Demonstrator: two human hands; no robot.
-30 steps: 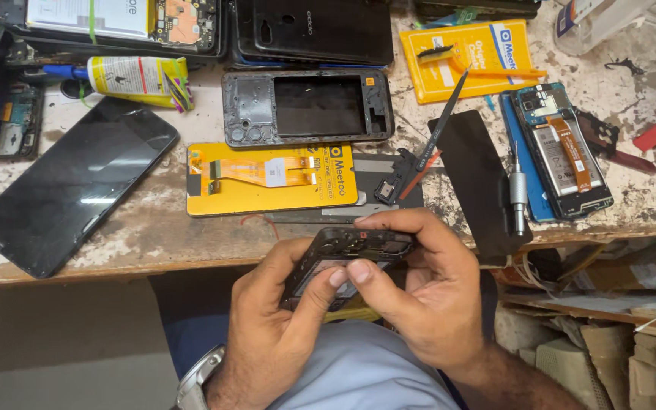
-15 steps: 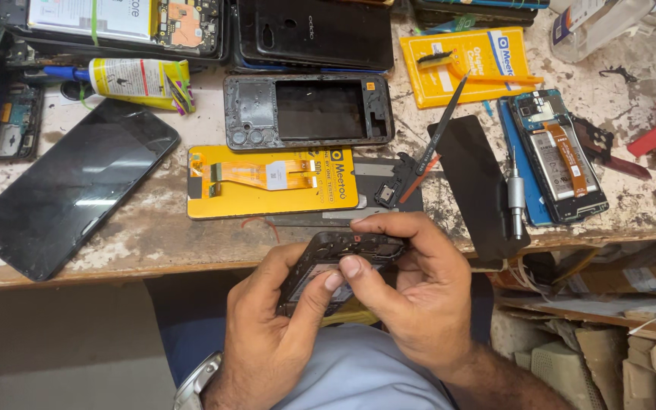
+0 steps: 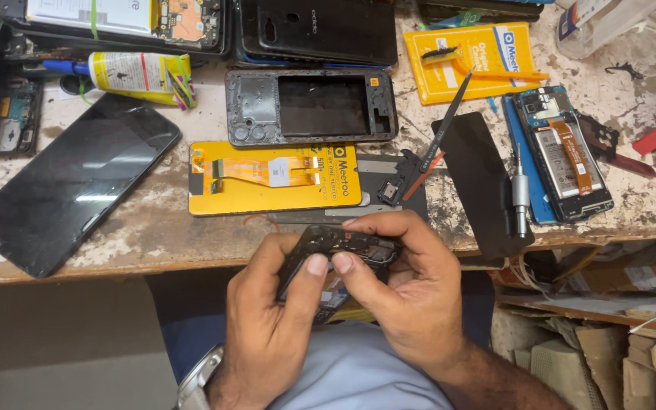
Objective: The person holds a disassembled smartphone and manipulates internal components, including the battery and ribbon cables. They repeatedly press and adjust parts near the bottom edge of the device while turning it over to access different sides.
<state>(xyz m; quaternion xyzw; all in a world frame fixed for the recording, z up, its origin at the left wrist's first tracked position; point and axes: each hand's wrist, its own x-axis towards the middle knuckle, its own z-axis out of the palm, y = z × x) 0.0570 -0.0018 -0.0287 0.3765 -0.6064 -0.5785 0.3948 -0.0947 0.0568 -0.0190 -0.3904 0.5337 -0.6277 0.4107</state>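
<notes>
Both my hands hold a small black phone part [image 3: 343, 244] just in front of the worn workbench edge [image 3: 115, 262]. My left hand [image 3: 271, 326] grips it from the left, thumb on top. My right hand [image 3: 411, 296] wraps it from the right, thumb pressed beside the left thumb. Much of the part is hidden by my fingers. On the bench right behind my hands lies a yellow card with an orange flex cable [image 3: 275, 176].
A black screen panel [image 3: 74, 182] lies at the left, an empty phone frame [image 3: 310, 106] in the middle, a black rectangle [image 3: 484, 182] and a metal screwdriver [image 3: 521, 199] at the right, beside an open phone [image 3: 563, 156]. Cardboard scraps [image 3: 609, 334] fill the shelf below.
My hands and the black part stay in nearly the same place. My thumbs have shifted slightly on top of the part.
</notes>
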